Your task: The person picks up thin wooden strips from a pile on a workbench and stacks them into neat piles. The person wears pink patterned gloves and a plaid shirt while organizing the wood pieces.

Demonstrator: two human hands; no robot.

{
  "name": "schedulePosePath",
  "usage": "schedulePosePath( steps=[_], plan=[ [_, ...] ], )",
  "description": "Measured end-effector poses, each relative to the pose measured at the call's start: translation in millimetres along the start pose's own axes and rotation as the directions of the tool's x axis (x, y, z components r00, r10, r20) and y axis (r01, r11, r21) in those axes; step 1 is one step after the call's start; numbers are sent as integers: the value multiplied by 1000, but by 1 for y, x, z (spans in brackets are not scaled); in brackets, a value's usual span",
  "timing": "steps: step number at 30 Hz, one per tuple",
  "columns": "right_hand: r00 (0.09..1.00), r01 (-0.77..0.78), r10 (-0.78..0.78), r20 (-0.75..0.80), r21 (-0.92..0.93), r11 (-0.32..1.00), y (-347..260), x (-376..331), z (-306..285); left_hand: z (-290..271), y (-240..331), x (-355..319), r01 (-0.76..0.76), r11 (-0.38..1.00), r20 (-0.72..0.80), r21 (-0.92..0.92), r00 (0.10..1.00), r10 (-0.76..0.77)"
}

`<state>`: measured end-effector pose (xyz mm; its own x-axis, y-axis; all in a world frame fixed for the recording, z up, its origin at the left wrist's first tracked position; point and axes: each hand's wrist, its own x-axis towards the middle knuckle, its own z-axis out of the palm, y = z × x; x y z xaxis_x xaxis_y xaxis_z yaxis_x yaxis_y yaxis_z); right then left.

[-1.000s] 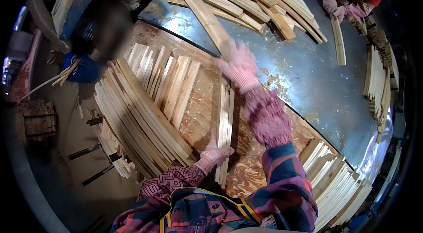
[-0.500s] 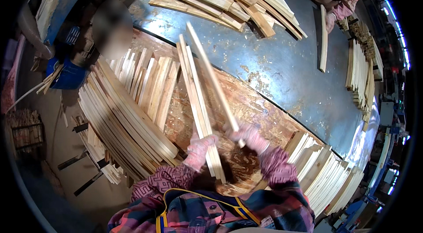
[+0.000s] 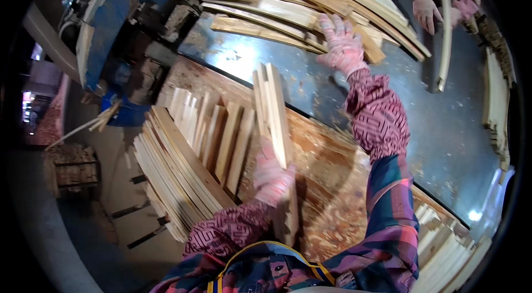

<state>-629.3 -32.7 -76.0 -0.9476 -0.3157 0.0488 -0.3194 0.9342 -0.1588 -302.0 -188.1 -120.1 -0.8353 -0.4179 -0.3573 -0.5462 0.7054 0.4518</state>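
My left hand [image 3: 271, 177], in a pink-and-white glove, is closed around a small bundle of wooden strips [image 3: 270, 105] that stands out away from me over the wooden tabletop. At the far side, my right hand [image 3: 342, 48], gloved alike, is stretched out with its fingers spread over a loose pile of wooden slats [image 3: 252, 29]. Its fingertips rest on or just above a slat there; which of the two I cannot tell. The lower ends of the held strips are partly hidden behind my left hand and sleeve.
Curved slats [image 3: 177, 168] lie stacked at left, beside a row of short pieces [image 3: 221, 138]. More strips [image 3: 443, 248] stand at lower right. Across the metal table [image 3: 327, 99], a co-worker's gloved hand [image 3: 425, 10] is near a slat [image 3: 445, 38]. Blue machinery [image 3: 111, 21] stands at far left.
My right hand has swung from near my body to the far slat pile. The strip it held now appears to be with those in my left hand. My view has shifted.
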Motion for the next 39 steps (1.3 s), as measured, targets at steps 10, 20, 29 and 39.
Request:
schedulePosePath(
  steps=[10,20,29,39],
  plan=[
    [998,56,-56,5,-11,998,10,35,70,-8,16,2,62,997,34,37,997,-63],
    [955,7,-4,296,-9,1000,16,-111,12,-23,25,0,79,991,46,112,995,-84],
    [722,-248,198,663,-19,969,20,-408,-96,-38,23,-18,96,995,99,-19,991,-94],
    [954,-141,44,298,314,939,-43,-329,-58,0,-6,-101,-222,953,-38,-205,975,219]
  ],
)
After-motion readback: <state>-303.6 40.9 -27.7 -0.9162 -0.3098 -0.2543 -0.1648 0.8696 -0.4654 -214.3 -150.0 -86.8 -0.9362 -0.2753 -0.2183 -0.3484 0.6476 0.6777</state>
